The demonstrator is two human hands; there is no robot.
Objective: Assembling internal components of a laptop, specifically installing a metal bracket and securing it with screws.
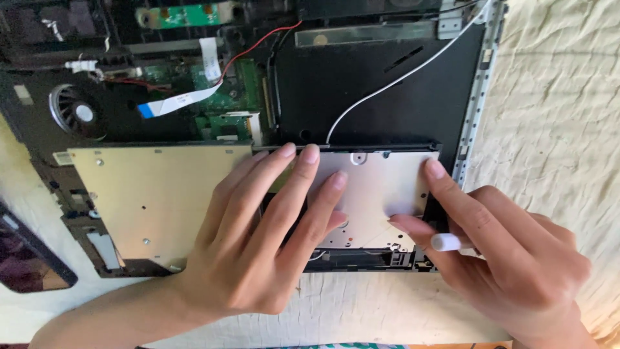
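Note:
An opened laptop base (pixel 361 97) lies on a cream cloth, its green circuit board (pixel 219 97) and fan (pixel 76 113) exposed. A silver metal optical drive (pixel 374 187) sits in the lower bay, beside a larger flat metal plate (pixel 155 200). My left hand (pixel 265 239) lies flat across the seam between plate and drive, fingertips reaching the drive's far edge. My right hand (pixel 497 252) rests on the drive's right side, index finger stretched up its edge, while a white-tipped tool (pixel 447 242) is tucked in its grip.
A blue-tipped flat ribbon cable (pixel 177 101), a red wire (pixel 258 45) and a white wire (pixel 400 77) run over the base. A dark slab (pixel 29 255) lies at the left edge. Crumpled cream cloth (pixel 555 116) covers the surface to the right.

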